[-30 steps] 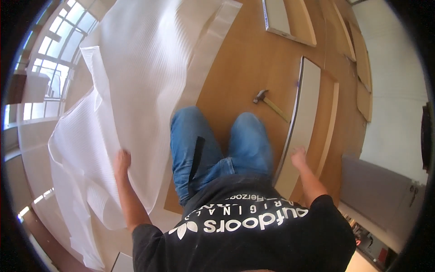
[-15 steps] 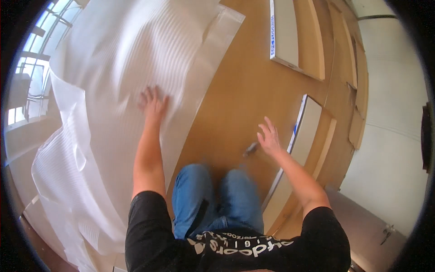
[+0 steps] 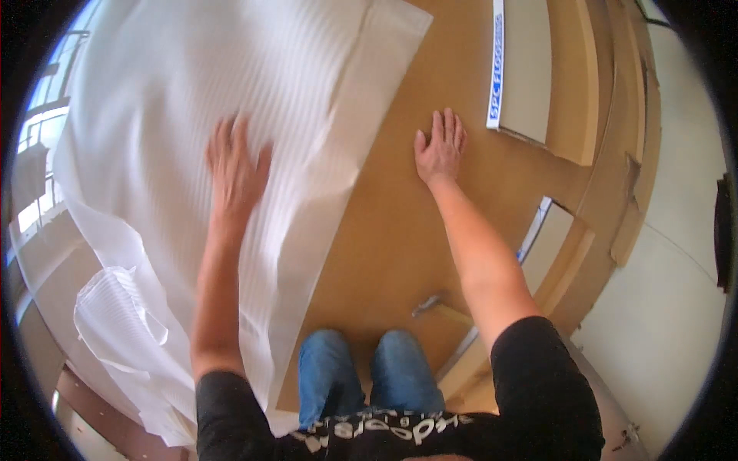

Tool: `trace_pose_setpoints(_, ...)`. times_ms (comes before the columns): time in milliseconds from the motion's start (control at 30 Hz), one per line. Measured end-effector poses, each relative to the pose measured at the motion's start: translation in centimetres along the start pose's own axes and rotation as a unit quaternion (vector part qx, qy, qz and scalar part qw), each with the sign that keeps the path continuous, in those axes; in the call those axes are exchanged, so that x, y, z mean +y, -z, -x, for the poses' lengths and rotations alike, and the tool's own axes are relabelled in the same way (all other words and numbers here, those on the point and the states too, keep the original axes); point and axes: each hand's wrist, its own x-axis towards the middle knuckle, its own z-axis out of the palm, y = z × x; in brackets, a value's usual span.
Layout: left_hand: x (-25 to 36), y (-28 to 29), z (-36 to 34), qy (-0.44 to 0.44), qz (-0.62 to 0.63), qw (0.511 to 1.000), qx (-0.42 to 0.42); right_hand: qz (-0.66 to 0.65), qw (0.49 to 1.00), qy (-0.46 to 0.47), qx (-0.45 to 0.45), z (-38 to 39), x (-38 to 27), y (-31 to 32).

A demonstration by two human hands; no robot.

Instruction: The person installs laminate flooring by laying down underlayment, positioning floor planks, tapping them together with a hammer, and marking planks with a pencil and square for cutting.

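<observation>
My left hand (image 3: 234, 173) lies with fingers stretched out on a large white ribbed foam sheet (image 3: 307, 100). The sheet is wrinkled and covers the left side. On the smooth brown board (image 3: 384, 230) to the right of its edge, my right hand (image 3: 440, 154) rests palm down, fingers extended and thumb apart, holding nothing. Both knees are on the board. Beside my right knee lies what looks like a hammer (image 3: 428, 305), its metal head toward me and a pale handle partly hidden by my right arm.
An open long carton (image 3: 496, 77) with a white and blue printed edge stands at the upper right. A second, similar carton (image 3: 534, 230) lies below it, partly behind my right arm. Along the right runs a pale floor (image 3: 669, 253). A crumpled foam fold (image 3: 115, 315) sits at far left.
My right hand has moved forward and left, from above the board beside the hammer to flat on it. My left hand has slid slightly forward and left on the foam.
</observation>
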Motion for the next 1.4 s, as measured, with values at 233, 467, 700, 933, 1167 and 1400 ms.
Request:
trace_pose_setpoints(233,9.4,-11.3,-29.0,-0.129,-0.040,0.988,0.076,-0.026,0.999,0.018,-0.020,-2.7,-0.3,0.6)
trace_pose_setpoints(467,7.8,-18.7,-27.5,-0.090,-0.056,0.994,-0.020,-0.034,0.998,0.016,-0.042,-2.9,0.5,0.4)
trace_pose_setpoints(700,9.1,-18.7,-26.1,-0.117,-0.033,0.992,-0.036,-0.048,0.997,0.011,-0.064,-2.9,0.6,0.5)
trace_pose_setpoints(933,6.0,-19.6,-28.0,-0.033,0.087,0.995,-0.036,-0.075,0.996,0.022,-0.044,-2.6,-0.4,0.1)
trace_pose_setpoints(1167,-0.4,-10.3,-22.5,0.005,-0.129,0.991,0.040,-0.060,0.997,0.018,-0.038,-2.4,0.6,0.3)
trace_pose_setpoints(1400,-0.6,-10.6,-15.6,0.009,-0.065,0.996,-0.056,-0.052,0.998,0.024,-0.024,-2.5,0.1,-0.2)
